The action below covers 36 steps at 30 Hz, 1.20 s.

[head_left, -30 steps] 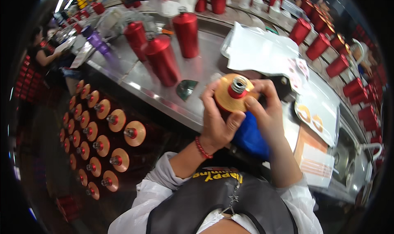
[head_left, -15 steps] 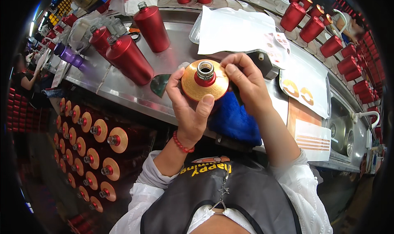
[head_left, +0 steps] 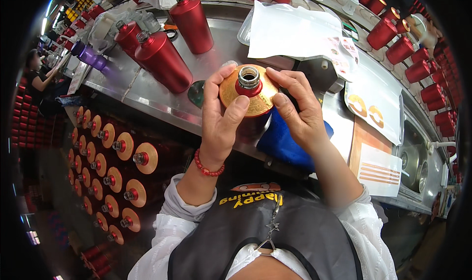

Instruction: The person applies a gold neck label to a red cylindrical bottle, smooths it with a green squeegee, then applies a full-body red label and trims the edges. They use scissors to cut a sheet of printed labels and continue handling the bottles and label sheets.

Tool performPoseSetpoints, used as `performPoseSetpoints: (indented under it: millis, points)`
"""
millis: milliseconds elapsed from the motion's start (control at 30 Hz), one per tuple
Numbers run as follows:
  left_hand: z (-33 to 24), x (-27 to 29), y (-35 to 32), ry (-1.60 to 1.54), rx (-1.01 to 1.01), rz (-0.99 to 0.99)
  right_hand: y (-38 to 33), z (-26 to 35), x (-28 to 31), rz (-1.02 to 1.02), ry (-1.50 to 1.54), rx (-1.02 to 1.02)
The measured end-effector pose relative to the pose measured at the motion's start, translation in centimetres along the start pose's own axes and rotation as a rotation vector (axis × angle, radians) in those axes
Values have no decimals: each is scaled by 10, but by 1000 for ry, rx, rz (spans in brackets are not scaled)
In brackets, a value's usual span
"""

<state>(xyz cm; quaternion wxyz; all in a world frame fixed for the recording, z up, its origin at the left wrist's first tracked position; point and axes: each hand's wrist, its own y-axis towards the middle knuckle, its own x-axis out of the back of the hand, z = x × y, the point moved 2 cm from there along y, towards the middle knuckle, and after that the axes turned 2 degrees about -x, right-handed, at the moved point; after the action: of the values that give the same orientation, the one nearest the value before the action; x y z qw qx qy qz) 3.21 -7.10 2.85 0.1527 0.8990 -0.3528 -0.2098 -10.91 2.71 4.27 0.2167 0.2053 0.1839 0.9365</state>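
Observation:
A red bottle with a gold decorated shoulder (head_left: 258, 105) stands between my hands, its open glass neck facing up. My left hand (head_left: 220, 108) wraps its left side, with the thumb on the near part of the gold. My right hand (head_left: 301, 105) grips the right edge of the shoulder, thumb on the near side and fingertips behind. A dark green flat piece (head_left: 195, 94) lies beside my left hand, partly hidden by it. Below my right hand is a blue cloth (head_left: 295, 141).
Red bottles (head_left: 164, 61) without gold stand left on the metal table. A white tray (head_left: 386, 91) at right holds two curved gold pieces (head_left: 357, 104). Nearer lies a white sheet (head_left: 368, 182) with gold strips. Several gold-shouldered bottles (head_left: 146, 158) stand low at left. A sink (head_left: 410, 157) lies far right.
My right thumb and fingers have spread from a pinch at the shoulder's right edge to a wider grip around it. The gold shoulder now shows a patterned patch at its near right.

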Motion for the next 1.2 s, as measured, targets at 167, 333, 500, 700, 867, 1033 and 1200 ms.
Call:
performPoseSetpoints:
  millis: [167,333,500,700,867,1033,1200]
  points:
    - [-2,0,2,20,38,3,0,-1,-1,-11,-8,10]
    - [-2,-2,5,58,51,10,0,-2,-1,-18,-11,12]
    - [-6,3,3,85,21,61,2,-3,-3,3,15,-3]
    - [3,-3,-15,786,-483,30,-2,1,-1,2,12,-47]
    - [6,-9,-15,554,-460,-71,0,-3,-2,26,24,-8]
    - [2,-8,-18,541,-373,-83,-1,0,1,13,-9,-11]
    - [8,-9,-21,269,-351,-144,-12,4,4,16,-196,170]
